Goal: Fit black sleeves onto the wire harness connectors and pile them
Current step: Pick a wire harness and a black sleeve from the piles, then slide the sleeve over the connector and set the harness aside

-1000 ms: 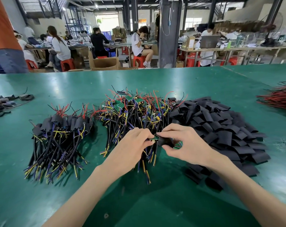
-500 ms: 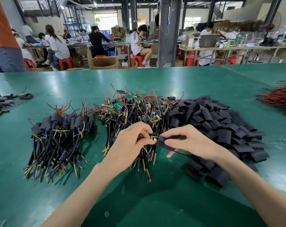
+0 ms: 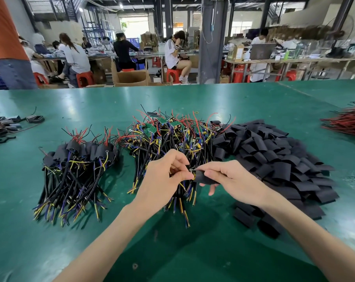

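My left hand (image 3: 164, 180) pinches the connector end of a wire harness (image 3: 184, 192), whose black, yellow and blue wires hang down to the table. My right hand (image 3: 231, 180) pinches a black sleeve (image 3: 205, 178) that sits over the connector's tip. A heap of bare harnesses with green boards (image 3: 172, 133) lies just behind my hands. To the left is a pile of sleeved harnesses (image 3: 75, 167). Loose black sleeves (image 3: 278, 161) form a wide heap on the right.
The green table (image 3: 172, 251) has bare surface in front of my hands. Red wires (image 3: 347, 121) lie at the far right edge, dark cable scraps (image 3: 7, 125) at the far left. Beyond the table, people sit at benches among cardboard boxes.
My hands have risen a little and drawn together. The sleeve has slid further over the connector between my fingers.
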`<move>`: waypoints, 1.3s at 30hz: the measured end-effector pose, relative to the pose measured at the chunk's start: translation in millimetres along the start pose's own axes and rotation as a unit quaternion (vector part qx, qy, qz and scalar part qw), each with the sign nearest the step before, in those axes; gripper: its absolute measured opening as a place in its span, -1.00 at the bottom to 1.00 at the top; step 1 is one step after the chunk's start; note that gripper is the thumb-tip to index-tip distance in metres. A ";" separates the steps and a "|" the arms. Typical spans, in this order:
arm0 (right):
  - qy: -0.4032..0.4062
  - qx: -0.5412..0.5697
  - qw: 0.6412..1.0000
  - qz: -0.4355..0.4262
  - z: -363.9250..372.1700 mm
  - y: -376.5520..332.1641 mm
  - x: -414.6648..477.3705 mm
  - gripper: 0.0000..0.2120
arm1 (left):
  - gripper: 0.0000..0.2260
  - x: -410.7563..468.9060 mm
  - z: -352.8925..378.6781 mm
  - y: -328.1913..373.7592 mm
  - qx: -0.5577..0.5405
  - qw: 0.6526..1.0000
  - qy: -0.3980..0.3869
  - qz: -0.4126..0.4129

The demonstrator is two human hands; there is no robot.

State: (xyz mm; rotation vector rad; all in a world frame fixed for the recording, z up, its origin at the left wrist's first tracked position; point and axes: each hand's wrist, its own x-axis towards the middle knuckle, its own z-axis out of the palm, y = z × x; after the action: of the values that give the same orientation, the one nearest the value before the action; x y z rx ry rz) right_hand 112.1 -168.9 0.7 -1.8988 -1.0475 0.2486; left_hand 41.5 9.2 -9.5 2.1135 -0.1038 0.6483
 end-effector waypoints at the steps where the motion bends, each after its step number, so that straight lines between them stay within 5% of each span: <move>1: 0.004 0.007 1.000 -0.002 2.0 -1.1 -0.3 -0.77 | -0.67 -0.8 0.9 0.2 0.000 1.000 0.000 0.000; 10: 0.050 0.074 0.996 0.013 6.7 -0.2 3.0 -0.78 | -0.69 -0.4 -0.2 -0.3 -0.036 0.999 -0.012 -0.015; 15: 0.070 -0.068 0.991 0.088 4.0 7.7 3.7 -0.75 | -0.75 -0.4 0.1 -0.8 -0.046 0.999 0.003 -0.013; 24: 0.068 -0.065 0.991 0.092 10.3 6.1 1.5 -0.57 | -0.75 -1.8 2.9 -4.4 -0.031 0.999 0.013 -0.003; 33: 0.077 -0.058 0.993 0.064 12.0 11.7 3.1 -0.77 | -0.71 -0.8 -1.6 0.1 -0.002 1.000 0.016 0.019; 34: 0.083 -0.075 0.992 0.053 12.2 13.5 4.0 -0.85 | -0.70 1.7 -6.2 0.9 0.003 0.999 0.037 0.029; 39: 0.220 -0.263 0.939 -0.037 -0.5 22.2 8.0 -0.58 | -0.72 27.6 -65.2 -13.6 0.058 0.942 0.323 0.066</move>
State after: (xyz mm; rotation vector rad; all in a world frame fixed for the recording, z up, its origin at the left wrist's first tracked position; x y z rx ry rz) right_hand 129.9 -167.9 -14.8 -2.2318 -0.9253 -0.5340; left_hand 42.7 73.1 24.0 1.9093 0.1633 1.4238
